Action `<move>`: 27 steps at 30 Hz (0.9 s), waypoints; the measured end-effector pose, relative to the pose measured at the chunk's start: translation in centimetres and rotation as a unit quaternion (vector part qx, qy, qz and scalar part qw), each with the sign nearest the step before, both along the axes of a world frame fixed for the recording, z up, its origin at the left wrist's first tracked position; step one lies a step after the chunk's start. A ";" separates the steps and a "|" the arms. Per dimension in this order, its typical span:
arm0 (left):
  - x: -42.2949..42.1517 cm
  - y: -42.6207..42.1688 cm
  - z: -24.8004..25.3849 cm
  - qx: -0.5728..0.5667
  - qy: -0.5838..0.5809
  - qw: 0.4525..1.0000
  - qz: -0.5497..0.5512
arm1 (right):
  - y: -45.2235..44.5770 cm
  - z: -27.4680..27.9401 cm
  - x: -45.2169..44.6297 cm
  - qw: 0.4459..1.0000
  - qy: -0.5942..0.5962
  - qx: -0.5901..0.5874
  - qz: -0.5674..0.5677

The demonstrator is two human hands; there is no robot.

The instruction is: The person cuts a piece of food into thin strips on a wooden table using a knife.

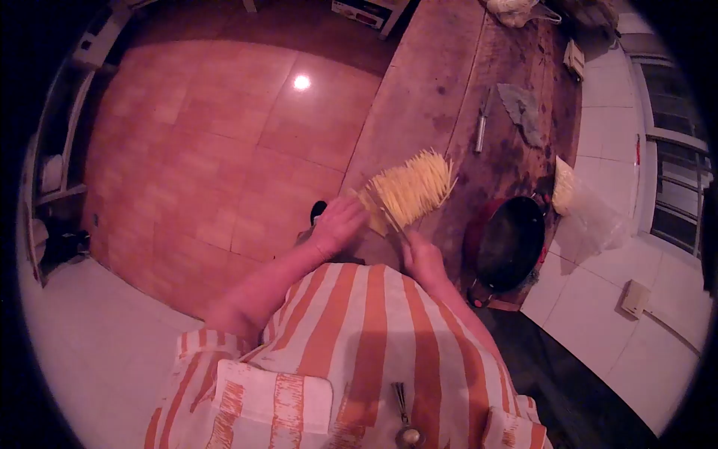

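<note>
My right hand (423,260) is closed around the handle of a knife, whose blade (386,209) points away from me at the near end of a pile of thin yellow strips (415,185). My left hand (340,224) presses with bent fingers on a flat yellow piece (375,220), left of the blade. Whether the piece is dough or a vegetable I cannot tell. The strips lie side by side on the wooden table (419,90), close to its left edge. The fingertips of my left hand are partly hidden.
A dark pan (512,243) with a red outside stands at the table's right edge. Farther back lie a metal-handled tool (481,133), a grey cloth (521,112) and a pale bag (512,11). A clear plastic bag (591,228) is beside the pan. Tiled floor (202,142) lies left.
</note>
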State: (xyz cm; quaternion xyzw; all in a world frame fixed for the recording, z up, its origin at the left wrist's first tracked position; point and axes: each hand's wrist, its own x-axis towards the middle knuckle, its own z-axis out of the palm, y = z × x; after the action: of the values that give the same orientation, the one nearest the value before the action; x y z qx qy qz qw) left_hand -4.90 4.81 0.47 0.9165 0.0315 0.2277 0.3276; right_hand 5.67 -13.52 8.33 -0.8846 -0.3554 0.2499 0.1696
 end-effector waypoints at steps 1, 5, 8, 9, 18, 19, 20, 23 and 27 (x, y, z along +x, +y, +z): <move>-0.1 0.0 -0.1 0.014 0.008 1.000 -0.017 | 0.1 0.1 -0.1 1.000 0.001 0.001 0.004; 0.1 0.2 -0.1 0.036 0.023 0.997 -0.057 | 0.6 0.3 -0.2 1.000 0.002 -0.001 0.014; 0.4 0.2 -0.3 0.052 0.013 0.997 -0.056 | 0.9 0.2 -0.2 1.000 0.000 -0.003 0.019; 0.5 0.2 -0.2 0.052 0.013 0.997 -0.056 | 0.9 0.1 -0.2 1.000 -0.002 -0.001 0.018; 0.9 0.5 0.3 0.083 0.022 0.994 -0.065 | 0.6 -0.6 -0.5 1.000 0.008 0.009 0.016; 0.9 0.5 0.4 0.073 0.027 0.995 -0.066 | 0.7 -0.6 -0.5 1.000 0.006 0.004 0.014; 1.0 0.5 0.5 0.062 0.033 0.995 -0.067 | 0.7 -0.5 -0.5 1.000 0.006 0.004 0.014; 1.2 0.7 1.0 0.063 0.009 0.997 -0.053 | 0.9 -0.3 -0.4 1.000 0.003 -0.002 0.021; 1.2 0.7 0.1 0.041 0.020 0.997 -0.062 | 1.5 0.2 -0.2 0.999 0.005 -0.030 0.029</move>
State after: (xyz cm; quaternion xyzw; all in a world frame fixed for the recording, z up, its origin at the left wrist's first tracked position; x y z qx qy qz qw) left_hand -3.74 5.52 0.59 0.9339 -0.0286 0.1891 0.3022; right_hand 5.43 -12.04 8.53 -0.8770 -0.3728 0.2699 0.1379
